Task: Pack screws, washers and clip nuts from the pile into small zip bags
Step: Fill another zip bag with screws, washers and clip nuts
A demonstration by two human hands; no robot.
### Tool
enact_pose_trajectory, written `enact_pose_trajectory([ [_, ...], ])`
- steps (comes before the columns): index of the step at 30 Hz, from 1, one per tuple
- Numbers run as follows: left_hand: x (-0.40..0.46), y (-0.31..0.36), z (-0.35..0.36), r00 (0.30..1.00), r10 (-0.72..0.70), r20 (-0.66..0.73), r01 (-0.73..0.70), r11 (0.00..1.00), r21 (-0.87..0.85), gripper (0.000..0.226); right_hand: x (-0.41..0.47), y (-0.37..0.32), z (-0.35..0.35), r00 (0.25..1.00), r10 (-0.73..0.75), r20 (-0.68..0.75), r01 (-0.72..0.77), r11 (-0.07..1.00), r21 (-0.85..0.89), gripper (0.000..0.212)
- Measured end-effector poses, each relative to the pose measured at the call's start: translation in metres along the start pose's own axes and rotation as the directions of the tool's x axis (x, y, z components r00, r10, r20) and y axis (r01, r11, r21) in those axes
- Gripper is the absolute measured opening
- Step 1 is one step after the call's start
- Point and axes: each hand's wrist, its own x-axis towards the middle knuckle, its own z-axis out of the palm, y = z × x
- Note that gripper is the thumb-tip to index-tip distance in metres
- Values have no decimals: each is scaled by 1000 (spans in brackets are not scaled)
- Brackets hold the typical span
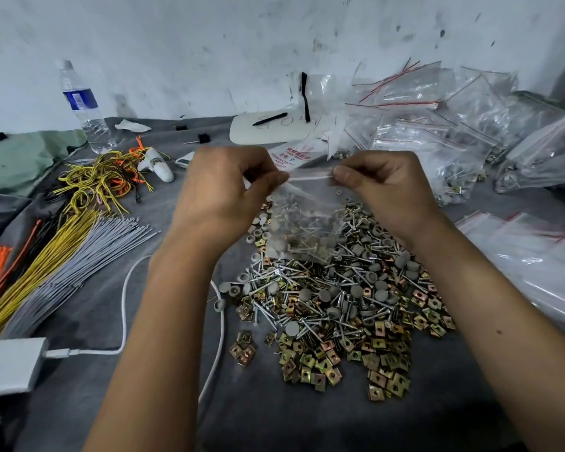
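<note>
Grey cloth covers the work surface under a scuffed white wall, and I hold a small clear plastic zip bag up over the middle of it. My left hand pinches the bag's top strip at its left end, fingers curled in with the thumb against them; my right hand pinches the same strip at its right end between thumb and forefinger. The strip runs taut between the two pinches, and the bag hangs below with grey washers and silver screws sitting in its lower part. Directly beneath the bag, running toward 6 o'clock, lies the loose pile of silver screws, round grey washers and brass-coloured square clip nuts, spread on the cloth. At 2 o'clock is a heap of filled clear zip bags with red seal lines, and at 3 o'clock a flat stack of empty zip bags. At 9 o'clock lie bundles of yellow, grey and orange cable ties, with a tangle of yellow wire loops above them. At 11 o'clock stands a clear plastic water bottle with a blue label. A white cable curves across the cloth near my left forearm.
</note>
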Motion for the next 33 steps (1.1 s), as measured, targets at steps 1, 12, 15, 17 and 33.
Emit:
enact_pose_trajectory([
  [1, 1, 1, -1, 999, 7, -46, -7, 1000, -12, 20, 0, -3, -1, 1000, -28, -13, 27, 998, -49, 12],
  [12, -39, -7, 67, 858, -474, 198, 451, 510, -732, 13, 3, 0, 2, 993, 48, -107, -58, 994, -97, 14],
  [15, -44, -8, 73, 846, -508, 160, 422, 456, -783, 5, -4, 11, 2, 968, 138, -211, -144, 989, -17, 12],
  [17, -45, -8, 75, 848, -501, 173, 443, 492, -749, 6, -7, 16, 3, 948, 207, -243, -207, 978, 27, 6],
  [33, 6, 15, 36, 962, -206, 179, 254, 916, -311, 9, 4, -23, 0, 984, -51, 173, 115, 916, -384, 8],
])
